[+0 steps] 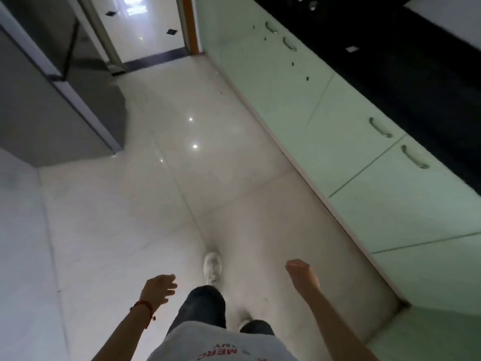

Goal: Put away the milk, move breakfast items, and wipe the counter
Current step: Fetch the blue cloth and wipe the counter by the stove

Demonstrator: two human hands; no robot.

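Left hand point(158, 289): lower centre-left of the frame, fingers spread and loose, holding nothing; a red string bracelet point(145, 307) sits on the wrist.
Right hand point(302, 273): lower right of centre, fingers curled loosely inward with the palm facing left, empty, hanging over the floor near the cabinets.
Person: white T-shirt with red lettering point(221, 345) at the bottom edge, dark trousers point(205, 306), one white sneaker point(213, 267) forward on the floor between the two hands.
Floor point(161, 194): glossy pale tiles filling the middle of the frame, with small bright light reflections.
Tabletop point(406, 63): black, running along the upper right of the frame; a small white item lies on it near the top, too small to identify.
Cabinets point(325, 121): pale green doors with curved metal handles point(380, 127) under the tabletop, right side.
Refrigerator point(59, 100): grey, at the left and upper left, door shut.
Doorway point(145, 27): top centre, opening onto another bright tiled floor.
Milk and breakfast items: none can be made out in this view.
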